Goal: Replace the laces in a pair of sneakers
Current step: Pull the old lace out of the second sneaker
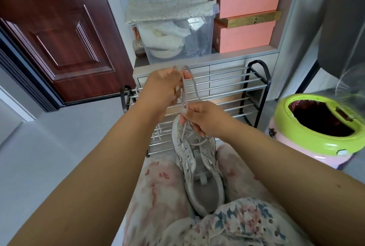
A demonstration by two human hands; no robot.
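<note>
— What's the room like?
— A grey floor [59, 127], a dark red door [55, 34] at the left, and a metal shoe rack [227, 95] against a low cabinet bearing a clear storage bin [177, 40] and stacked pink boxes [246, 8]. A green-rimmed waste bin [316, 127] stands at the right.
— And the sneaker?
— The grey sneaker [197, 166] lies in the person's lap, between the knees, toe pointing away, on floral fabric.
— The hands?
— The left hand [162, 87] is raised, fingers curled around the pale lace [185, 91], gripping its upper part. The right hand [201, 119], lower and just above the toe, pinches the same lace where it leaves the eyelets.
</note>
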